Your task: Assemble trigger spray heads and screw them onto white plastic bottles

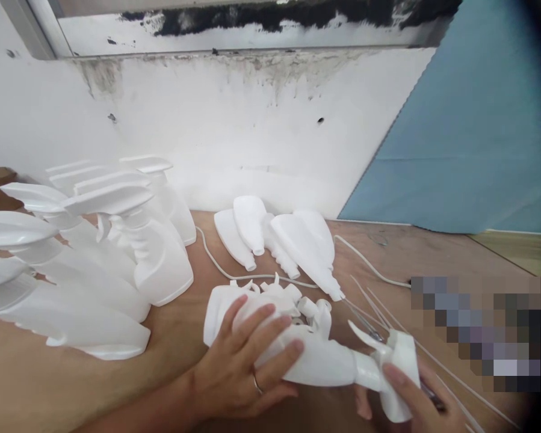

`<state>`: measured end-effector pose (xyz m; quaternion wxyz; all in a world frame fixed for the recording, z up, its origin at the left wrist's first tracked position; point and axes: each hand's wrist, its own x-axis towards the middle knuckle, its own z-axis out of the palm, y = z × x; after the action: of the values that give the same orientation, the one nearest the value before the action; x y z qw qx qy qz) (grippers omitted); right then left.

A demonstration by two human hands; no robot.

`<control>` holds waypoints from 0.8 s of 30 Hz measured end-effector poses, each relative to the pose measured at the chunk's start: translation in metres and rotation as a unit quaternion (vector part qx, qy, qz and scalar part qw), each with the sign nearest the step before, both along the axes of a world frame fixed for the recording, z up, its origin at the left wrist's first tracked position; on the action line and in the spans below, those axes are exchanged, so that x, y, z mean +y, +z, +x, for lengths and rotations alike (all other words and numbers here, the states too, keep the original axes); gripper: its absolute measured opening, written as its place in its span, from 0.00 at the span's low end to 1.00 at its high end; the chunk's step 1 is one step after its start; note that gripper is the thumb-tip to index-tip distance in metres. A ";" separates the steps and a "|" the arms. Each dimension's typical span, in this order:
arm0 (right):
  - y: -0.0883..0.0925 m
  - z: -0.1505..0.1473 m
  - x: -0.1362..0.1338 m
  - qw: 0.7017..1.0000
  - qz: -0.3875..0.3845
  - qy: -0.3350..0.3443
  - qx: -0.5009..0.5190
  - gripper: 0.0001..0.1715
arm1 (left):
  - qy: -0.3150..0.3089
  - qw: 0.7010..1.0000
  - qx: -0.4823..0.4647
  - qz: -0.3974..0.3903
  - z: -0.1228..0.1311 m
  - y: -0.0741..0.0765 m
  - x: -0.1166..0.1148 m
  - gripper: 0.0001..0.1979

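A white spray bottle [327, 361] lies on its side near the table's front edge. My left hand [247, 355], a ring on one finger, is wrapped over its body with fingers spread around it. My right hand [414, 391] grips the white trigger sprayer [399, 367] at the bottle's neck; some of its fingers are hidden behind it. A metal tool tip [367, 325] shows behind the trigger, and a dark handle part appears by my right hand; its kind is unclear. Behind the bottle is a pile of loose white sprayer parts [277, 291].
Several white bottles with sprayers [157, 258] stand at the left. Bare white bottles [301, 246] lie near the wall. A pale cable [216, 261] runs behind, and thin white tubes [437, 355] lie at the right. A blue cloth [469, 138] hangs beyond; a blurred patch covers the right side.
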<state>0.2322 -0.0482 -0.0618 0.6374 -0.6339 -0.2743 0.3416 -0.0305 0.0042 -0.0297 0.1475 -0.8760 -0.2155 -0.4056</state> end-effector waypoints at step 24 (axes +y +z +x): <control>0.029 0.015 0.019 0.981 0.035 0.071 -0.177 0.29 | 0.030 0.999 0.038 0.013 -0.016 0.001 0.016 0.21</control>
<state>0.2469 -0.0292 -0.0328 0.5751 -0.6404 -0.4387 0.2582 -0.0468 0.0205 -0.0287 0.1792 -0.8819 -0.2306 -0.3701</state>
